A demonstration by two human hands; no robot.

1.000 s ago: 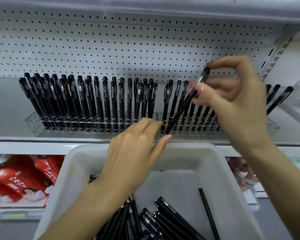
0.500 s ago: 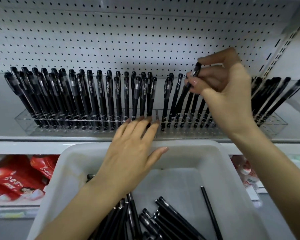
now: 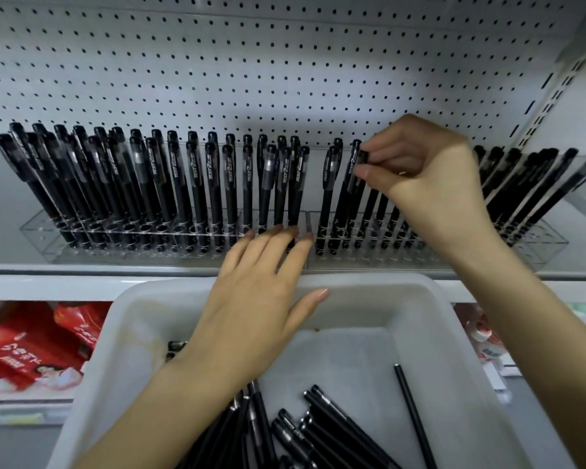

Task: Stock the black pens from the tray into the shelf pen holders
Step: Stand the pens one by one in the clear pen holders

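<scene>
Right grip (image 3: 430, 184) pinching a black pen (image 3: 353, 184) at the right pen holder (image 3: 538, 245).
Thumb and fingers close narrowly on the pen's cap end; its lower end is lost among the pens standing in that clear holder on the shelf (image 3: 82, 269). The left grip (image 3: 261, 299) lies flat and holds nothing (straight fingertips touch the left pen holder (image 3: 41, 231)). Loose pens (image 3: 335, 424) lie in the white tray (image 3: 454, 333) below.

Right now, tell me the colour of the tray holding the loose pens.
White; the tray shows best in the head view.
</scene>
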